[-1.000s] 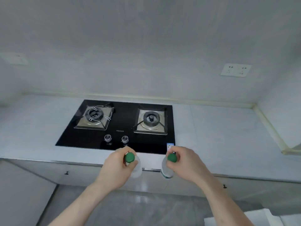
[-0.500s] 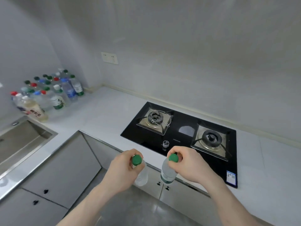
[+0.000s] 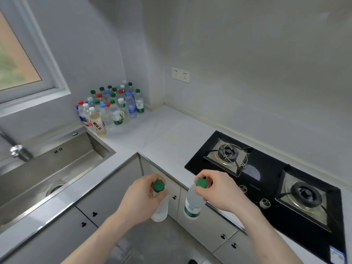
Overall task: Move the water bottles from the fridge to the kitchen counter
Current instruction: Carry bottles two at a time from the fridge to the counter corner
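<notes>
Two hands each grip a green-capped water bottle by its neck, hanging above the floor before the cabinets: left hand (image 3: pixel 141 195) with the left bottle (image 3: pixel 160 208), right hand (image 3: pixel 219 191) with the right bottle (image 3: pixel 192 202). Many bottles (image 3: pixel 112 107) crowd the tabletop's (image 3: pixel 162 134) far corner.

Sink (image 3: pixel 57 161): brushed metal, gleaming left of the left hand (image 3: pixel 142 199).
Hob (image 3: pixel 270 189): glossy black glass, shining beside the right hand (image 3: pixel 219 191).
Bottles (image 3: pixel 192 202): clear plastic.

grey walls (image 3: pixel 247 54), window (image 3: pixel 17 60), steel sink (image 3: pixel 57 164).
</notes>
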The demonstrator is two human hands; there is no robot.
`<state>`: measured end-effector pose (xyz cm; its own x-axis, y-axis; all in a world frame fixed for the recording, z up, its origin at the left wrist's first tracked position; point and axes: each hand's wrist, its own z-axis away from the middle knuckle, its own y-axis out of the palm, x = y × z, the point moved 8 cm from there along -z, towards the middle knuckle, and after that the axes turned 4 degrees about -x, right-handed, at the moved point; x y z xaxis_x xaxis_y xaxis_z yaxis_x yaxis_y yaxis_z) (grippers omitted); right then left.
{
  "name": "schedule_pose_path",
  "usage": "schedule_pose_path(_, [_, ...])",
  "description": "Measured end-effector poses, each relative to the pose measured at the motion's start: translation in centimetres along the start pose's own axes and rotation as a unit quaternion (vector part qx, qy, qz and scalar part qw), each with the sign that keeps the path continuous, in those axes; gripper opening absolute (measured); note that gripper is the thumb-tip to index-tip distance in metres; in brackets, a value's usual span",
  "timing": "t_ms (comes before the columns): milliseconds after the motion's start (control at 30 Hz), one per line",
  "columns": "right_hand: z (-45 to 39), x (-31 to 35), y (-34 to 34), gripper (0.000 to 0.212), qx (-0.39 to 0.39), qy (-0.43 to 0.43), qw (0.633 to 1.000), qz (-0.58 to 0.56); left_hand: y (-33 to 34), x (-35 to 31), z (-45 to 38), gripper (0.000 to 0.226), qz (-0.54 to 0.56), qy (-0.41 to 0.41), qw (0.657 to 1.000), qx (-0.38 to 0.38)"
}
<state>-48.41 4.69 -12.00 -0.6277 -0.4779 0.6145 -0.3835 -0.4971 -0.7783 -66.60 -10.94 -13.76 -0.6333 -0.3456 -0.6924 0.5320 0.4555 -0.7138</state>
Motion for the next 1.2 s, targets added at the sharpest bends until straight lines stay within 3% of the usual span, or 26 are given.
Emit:
schedule_pose_path(300, [-8.9,4.5,3.7,0.018,0.044,-0.028,0.998,-0.017,-3.9,6.0,-5.0,0.009,0.009,-0.055,0.998,-0.035])
schedule_pose_path(900, [-33.0,10.7,4.8,0.017,0.080,-0.086,0.993,0.008,-9.5,14.2,-24.4,0.016,-0.027,-0.122,0.986,-0.109])
schedule_pose_path(1200, [-39.8,13.8,5.8,0.013,0.085,-0.096,0.992,0.007,-12.2,18.4,-30.1,0.015,-0.018,-0.150,0.983,-0.103])
